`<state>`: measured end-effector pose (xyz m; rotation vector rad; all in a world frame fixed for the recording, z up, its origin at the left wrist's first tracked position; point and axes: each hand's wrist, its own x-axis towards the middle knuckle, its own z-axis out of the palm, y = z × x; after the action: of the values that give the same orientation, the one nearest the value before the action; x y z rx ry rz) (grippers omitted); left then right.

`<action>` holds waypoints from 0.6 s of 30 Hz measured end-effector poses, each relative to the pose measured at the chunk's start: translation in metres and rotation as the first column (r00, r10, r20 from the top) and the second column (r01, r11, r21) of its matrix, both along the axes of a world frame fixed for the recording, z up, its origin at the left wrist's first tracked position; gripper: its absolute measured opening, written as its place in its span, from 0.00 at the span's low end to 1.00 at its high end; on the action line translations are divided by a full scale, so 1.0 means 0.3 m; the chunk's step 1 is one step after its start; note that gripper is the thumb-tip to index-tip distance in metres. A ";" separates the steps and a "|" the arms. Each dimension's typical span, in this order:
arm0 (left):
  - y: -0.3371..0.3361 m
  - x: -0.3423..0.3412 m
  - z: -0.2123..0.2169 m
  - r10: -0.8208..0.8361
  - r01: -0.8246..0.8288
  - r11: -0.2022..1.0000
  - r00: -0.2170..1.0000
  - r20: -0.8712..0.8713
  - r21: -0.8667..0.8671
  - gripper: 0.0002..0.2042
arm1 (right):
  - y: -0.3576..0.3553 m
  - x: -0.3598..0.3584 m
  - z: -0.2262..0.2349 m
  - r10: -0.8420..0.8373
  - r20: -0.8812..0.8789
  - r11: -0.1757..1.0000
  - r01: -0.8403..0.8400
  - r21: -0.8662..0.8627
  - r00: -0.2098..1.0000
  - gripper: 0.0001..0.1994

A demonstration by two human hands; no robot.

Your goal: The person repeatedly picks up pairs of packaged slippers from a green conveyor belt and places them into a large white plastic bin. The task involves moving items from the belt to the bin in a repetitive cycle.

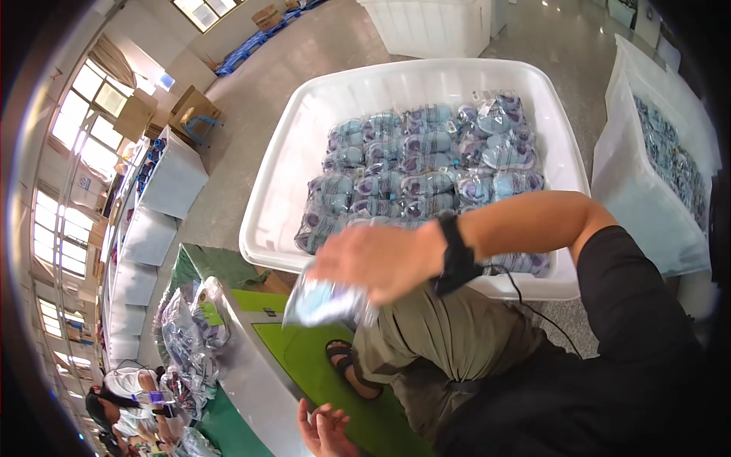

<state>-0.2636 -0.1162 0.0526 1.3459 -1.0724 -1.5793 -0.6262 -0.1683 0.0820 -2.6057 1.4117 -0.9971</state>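
Bin (274, 190) at 12 o'clock roughly half filled with bagged shoes (426, 171). Your right hand (381, 259) grips one clear bagged pair (327, 301), blurred, above the worktop (304, 350). Left hand (324, 430) lies open, empty, at 6 o'clock.

One clear plastic bag holding a pale blue shoe (324, 302) is gripped at its upper right corner by the right hand (378, 259), whose fingers close over the wrinkled film. The bag hangs tilted, its lower left end pointing down toward the green mat surface, and it appears slightly blurred. It is clear of the other packs and sits just in front of the near rim of the white bin. The left hand (326, 430) is open, palm up, well below the bag and holding nothing.
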 end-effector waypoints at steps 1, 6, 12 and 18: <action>-0.006 0.044 -0.032 -0.022 0.023 1.000 1.000 0.004 -0.021 0.24 | -0.011 -0.084 -0.021 -0.054 -0.032 0.998 0.054 0.009 0.998 0.25; 0.026 0.207 -0.093 0.030 -0.025 0.999 0.989 0.144 -0.036 0.23 | -0.011 -0.575 -0.118 -0.363 -0.268 0.931 0.337 -0.139 0.893 0.26; 0.038 0.289 -0.113 0.076 -0.073 0.997 0.986 0.149 -0.025 0.20 | 0.191 -0.991 -0.319 -0.615 -0.662 0.401 0.893 0.205 0.429 0.32; -0.010 0.310 -0.110 0.098 -0.099 0.995 0.974 0.206 -0.007 0.17 | 0.152 -0.848 -0.489 -0.533 -0.244 0.656 0.578 0.486 0.810 0.26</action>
<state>-0.1706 -0.1190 0.0195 1.5675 -1.1071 -1.3928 -0.8805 -0.1228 -0.0646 -1.8367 2.1986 -0.3849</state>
